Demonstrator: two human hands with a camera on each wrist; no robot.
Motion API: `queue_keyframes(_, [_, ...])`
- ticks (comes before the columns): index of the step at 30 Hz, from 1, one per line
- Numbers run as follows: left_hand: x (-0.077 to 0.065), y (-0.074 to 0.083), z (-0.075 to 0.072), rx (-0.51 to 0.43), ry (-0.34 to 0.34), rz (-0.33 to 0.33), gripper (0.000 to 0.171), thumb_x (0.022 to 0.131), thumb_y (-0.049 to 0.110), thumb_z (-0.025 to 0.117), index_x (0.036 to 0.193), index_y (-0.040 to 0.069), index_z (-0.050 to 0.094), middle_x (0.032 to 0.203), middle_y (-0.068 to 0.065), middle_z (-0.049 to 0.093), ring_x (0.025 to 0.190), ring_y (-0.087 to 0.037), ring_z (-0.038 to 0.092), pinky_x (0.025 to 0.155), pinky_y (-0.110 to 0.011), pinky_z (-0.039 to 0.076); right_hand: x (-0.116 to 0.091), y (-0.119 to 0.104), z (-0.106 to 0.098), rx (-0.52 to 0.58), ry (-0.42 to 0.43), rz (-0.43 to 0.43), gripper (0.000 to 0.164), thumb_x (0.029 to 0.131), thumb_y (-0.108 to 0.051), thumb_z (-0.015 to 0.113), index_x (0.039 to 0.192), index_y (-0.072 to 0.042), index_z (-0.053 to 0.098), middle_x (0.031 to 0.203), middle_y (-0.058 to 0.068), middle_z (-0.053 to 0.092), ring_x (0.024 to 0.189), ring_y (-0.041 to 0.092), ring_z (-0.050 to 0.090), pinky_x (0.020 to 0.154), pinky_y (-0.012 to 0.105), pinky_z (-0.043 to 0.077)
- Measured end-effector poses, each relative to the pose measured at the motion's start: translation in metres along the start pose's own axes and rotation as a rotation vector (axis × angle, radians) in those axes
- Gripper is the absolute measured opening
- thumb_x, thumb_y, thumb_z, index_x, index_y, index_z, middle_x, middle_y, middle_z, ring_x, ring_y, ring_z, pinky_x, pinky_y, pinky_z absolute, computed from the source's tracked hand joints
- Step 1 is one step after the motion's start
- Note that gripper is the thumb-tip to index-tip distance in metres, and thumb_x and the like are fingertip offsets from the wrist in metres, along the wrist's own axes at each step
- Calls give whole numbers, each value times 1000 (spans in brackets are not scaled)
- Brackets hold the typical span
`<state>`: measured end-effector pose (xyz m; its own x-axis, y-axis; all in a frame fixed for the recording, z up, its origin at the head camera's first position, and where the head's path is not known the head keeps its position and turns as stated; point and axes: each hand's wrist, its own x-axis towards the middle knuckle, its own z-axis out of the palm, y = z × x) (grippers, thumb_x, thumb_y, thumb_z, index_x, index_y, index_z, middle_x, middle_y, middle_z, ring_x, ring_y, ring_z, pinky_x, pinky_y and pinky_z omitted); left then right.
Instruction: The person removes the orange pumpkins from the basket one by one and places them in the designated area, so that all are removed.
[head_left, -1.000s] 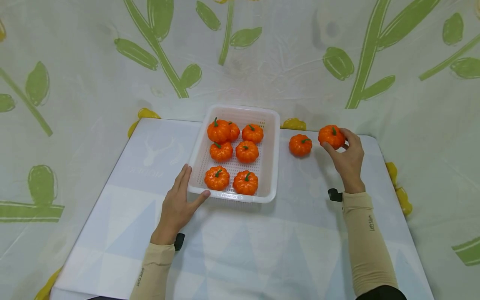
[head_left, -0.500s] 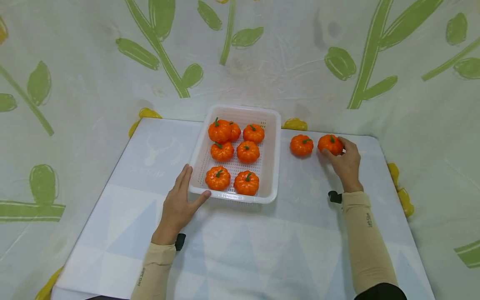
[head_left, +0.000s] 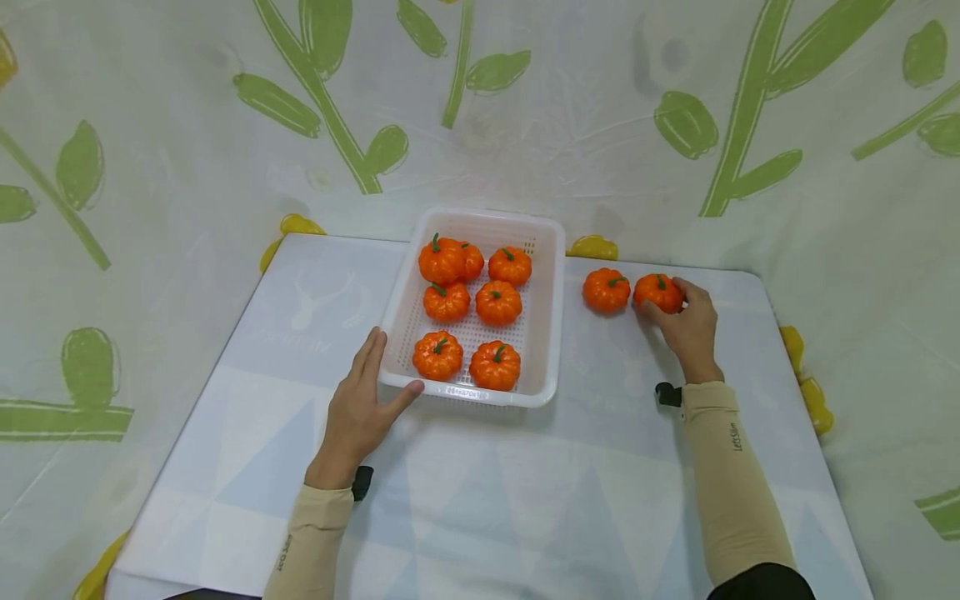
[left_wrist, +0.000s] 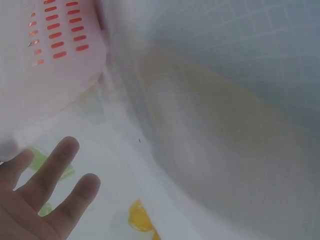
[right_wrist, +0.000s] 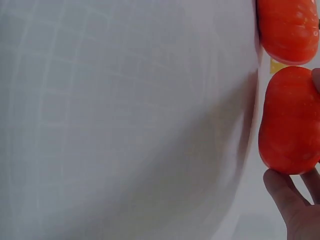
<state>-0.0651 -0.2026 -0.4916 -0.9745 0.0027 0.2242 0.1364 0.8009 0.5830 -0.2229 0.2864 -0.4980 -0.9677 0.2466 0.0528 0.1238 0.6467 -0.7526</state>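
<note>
My right hand [head_left: 692, 325] grips a small orange toy pumpkin [head_left: 656, 292] with a green stem, thumb on its near side and fingers around its right side. In the right wrist view this pumpkin [right_wrist: 290, 122] sits low over the tabletop, fingertips at its underside. Just left of it stands another pumpkin [head_left: 606, 291]. My left hand [head_left: 360, 408] rests at the front left corner of a white plastic basket [head_left: 546, 350], fingers straight along its side and thumb at the front rim. Inside the basket lie several like pumpkins [head_left: 498, 303], one partly hidden behind another at the back.
The table [head_left: 510, 500] wears a pale blue and white cloth with triangles. Its back edge meets a hanging cloth [head_left: 570, 142] with green leaf prints. Yellow printed shapes [head_left: 592, 247] show along the table's edges.
My right hand has lowered the pumpkin toward the table and shifted slightly left, bringing it beside the other loose pumpkin. The left hand and basket stay put.
</note>
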Motion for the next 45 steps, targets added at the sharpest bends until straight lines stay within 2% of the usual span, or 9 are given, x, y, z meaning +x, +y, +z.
queue_keyframes(21, [0, -2, 1, 1, 3, 1, 99, 89, 59, 70, 163, 14, 21, 168, -3, 20, 142, -39, 41, 103, -61, 43, -2, 5, 5, -33, -37, 13, 77, 93, -30, 75, 155, -2, 37, 153, 24, 39, 140, 39, 37, 116, 51, 31])
queue_keyframes(32, [-1, -3, 1, -3, 3, -3, 100, 89, 60, 69, 163, 14, 21, 168, -3, 20, 143, -39, 40, 103, -62, 42, -3, 5, 6, -35, -30, 0, 77, 93, -28, 76, 154, -1, 37, 152, 25, 39, 140, 40, 37, 116, 51, 31])
queue_keyframes(45, [0, -3, 1, 2, 8, 13, 100, 88, 59, 70, 163, 14, 21, 168, -4, 21, 143, -38, 40, 103, -61, 42, -3, 6, 5, -53, -48, 20, 79, 94, -33, 74, 156, -3, 35, 154, 22, 38, 141, 40, 35, 117, 52, 29])
